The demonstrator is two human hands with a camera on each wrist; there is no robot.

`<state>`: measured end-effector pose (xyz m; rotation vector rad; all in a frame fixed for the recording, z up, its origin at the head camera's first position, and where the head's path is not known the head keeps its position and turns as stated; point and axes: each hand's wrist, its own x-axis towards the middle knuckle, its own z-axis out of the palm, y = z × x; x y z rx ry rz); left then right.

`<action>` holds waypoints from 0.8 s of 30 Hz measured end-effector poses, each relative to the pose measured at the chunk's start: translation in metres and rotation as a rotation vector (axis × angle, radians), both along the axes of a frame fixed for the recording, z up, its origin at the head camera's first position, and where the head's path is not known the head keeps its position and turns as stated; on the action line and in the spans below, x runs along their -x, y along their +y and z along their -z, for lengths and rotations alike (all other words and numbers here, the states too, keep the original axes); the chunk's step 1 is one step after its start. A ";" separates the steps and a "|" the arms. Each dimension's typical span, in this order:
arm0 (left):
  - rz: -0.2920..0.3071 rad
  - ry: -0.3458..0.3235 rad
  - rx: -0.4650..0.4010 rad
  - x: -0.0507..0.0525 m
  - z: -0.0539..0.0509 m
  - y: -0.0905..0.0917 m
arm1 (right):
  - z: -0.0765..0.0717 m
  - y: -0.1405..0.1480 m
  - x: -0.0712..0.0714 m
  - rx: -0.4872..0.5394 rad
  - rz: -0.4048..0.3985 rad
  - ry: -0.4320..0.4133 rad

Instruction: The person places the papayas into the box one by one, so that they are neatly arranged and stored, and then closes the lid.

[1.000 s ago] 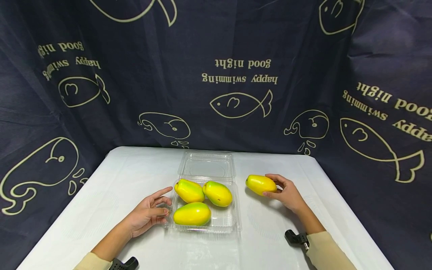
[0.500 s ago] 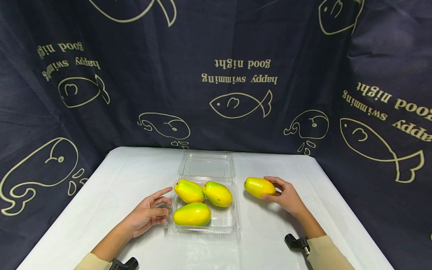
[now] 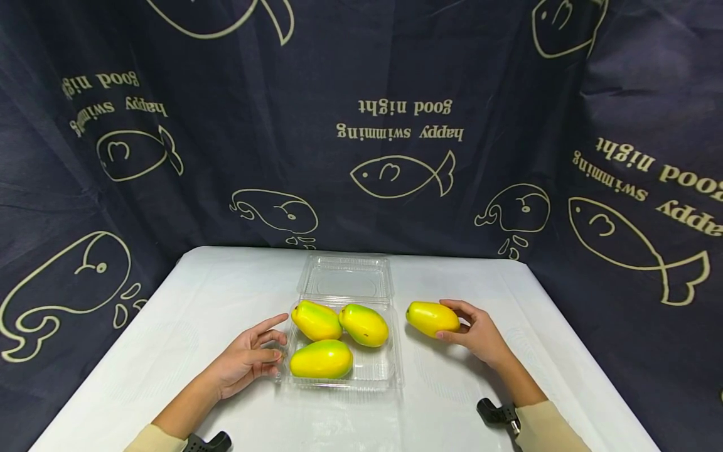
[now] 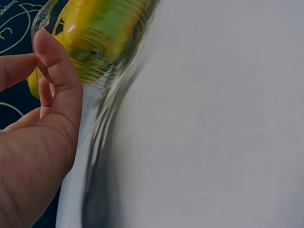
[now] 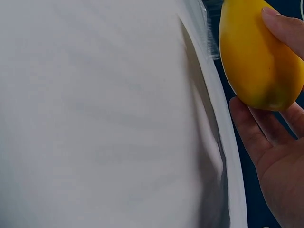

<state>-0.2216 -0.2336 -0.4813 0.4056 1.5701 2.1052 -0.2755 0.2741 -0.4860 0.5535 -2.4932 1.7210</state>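
Note:
My right hand [image 3: 477, 333] grips a yellow papaya [image 3: 432, 319] by its right end, to the right of a clear plastic clamshell box [image 3: 373, 370]. In the right wrist view the thumb lies on one side of the papaya [image 5: 259, 57] and the fingertips on its rounded end. Three yellow-green papayas lie in the box: one at back left [image 3: 316, 321], one at back right [image 3: 364, 325] and one in front [image 3: 322, 360]. My left hand [image 3: 245, 361] is at the box's left side, and in the left wrist view its thumb and a finger pinch the clear rim [image 4: 35, 35].
The box's lid [image 3: 346, 276] lies folded back toward the far edge of the white-covered table [image 3: 226, 276]. A dark curtain [image 3: 361, 220] with fish drawings hangs behind the table and at both sides.
My right hand has shifted slightly left and nearer to me with the papaya, toward the box. The left hand, the box and the three papayas in it have stayed in place.

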 end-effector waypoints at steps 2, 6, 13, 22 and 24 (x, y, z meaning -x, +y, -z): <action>-0.002 -0.002 0.000 0.000 0.000 0.000 | 0.000 -0.001 -0.001 0.006 -0.003 0.001; -0.002 -0.006 -0.002 0.000 0.000 0.000 | 0.000 -0.004 -0.005 0.018 -0.017 -0.006; 0.004 -0.010 -0.015 -0.001 0.000 0.000 | 0.001 -0.008 -0.011 0.043 -0.024 -0.018; 0.003 -0.009 -0.014 -0.001 -0.001 0.000 | 0.001 -0.009 -0.017 0.046 -0.027 0.014; 0.003 -0.007 -0.015 -0.001 -0.001 0.000 | 0.000 -0.010 -0.019 0.042 -0.025 0.024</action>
